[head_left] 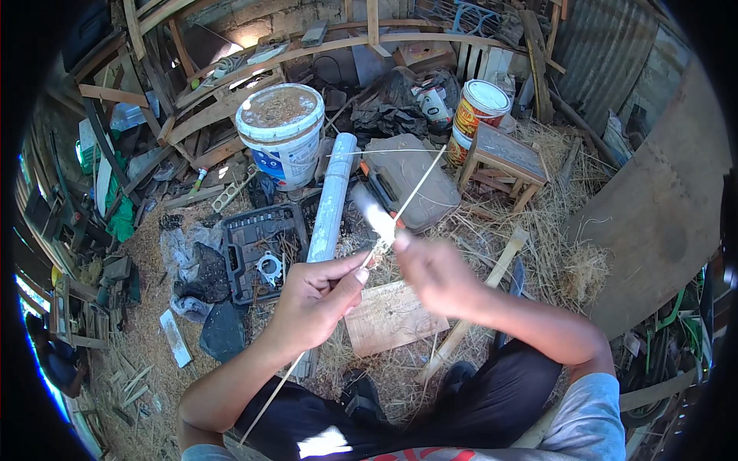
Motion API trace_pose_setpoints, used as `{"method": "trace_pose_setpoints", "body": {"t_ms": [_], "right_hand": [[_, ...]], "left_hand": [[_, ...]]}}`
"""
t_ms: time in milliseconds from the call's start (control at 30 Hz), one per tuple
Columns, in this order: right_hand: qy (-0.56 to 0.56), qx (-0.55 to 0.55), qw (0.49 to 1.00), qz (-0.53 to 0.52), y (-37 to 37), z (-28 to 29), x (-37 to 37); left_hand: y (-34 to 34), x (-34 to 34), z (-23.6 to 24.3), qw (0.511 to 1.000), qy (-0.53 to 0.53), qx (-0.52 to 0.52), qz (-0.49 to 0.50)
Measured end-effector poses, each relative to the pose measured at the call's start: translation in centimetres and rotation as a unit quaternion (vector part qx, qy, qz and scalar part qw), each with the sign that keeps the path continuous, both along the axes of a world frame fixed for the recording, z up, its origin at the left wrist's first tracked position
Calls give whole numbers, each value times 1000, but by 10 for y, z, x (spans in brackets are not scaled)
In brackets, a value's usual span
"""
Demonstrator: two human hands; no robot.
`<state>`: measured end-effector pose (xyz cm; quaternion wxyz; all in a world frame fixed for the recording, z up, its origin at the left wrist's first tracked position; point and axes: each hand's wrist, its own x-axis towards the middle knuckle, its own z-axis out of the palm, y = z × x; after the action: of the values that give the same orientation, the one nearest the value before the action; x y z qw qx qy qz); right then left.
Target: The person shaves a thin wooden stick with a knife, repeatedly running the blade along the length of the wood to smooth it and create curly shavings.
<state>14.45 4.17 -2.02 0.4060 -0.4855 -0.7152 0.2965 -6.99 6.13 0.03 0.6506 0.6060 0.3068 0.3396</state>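
Left hand (311, 296) pinches a thin pale bamboo strip (400, 206); blurred right hand (432, 273) grips a white-handled knife (374, 213) above a square wooden board (388, 316).

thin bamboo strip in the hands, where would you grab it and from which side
Take the thin strip on the bare length just below the left hand, coming from the person's left. It runs slanted from lower left to upper right, so that stretch lies free above the lap. The right hand, blurred, holds a knife at the strip's middle; keep any grip away from there.

Cluttered woodworking shed: sawdust floor (146, 323), timber offcuts (223, 100), open tool case (257, 250).
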Motion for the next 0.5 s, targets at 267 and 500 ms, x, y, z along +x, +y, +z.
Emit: {"method": "trace_pose_setpoints", "body": {"t_ms": [267, 500], "right_hand": [[-56, -15, 997, 48, -5, 7, -3], [6, -12, 998, -63, 13, 1, 11]], "left_hand": [[-1, 3, 0, 999, 18, 45, 19], [-9, 3, 1, 995, 62, 74, 22]]}}
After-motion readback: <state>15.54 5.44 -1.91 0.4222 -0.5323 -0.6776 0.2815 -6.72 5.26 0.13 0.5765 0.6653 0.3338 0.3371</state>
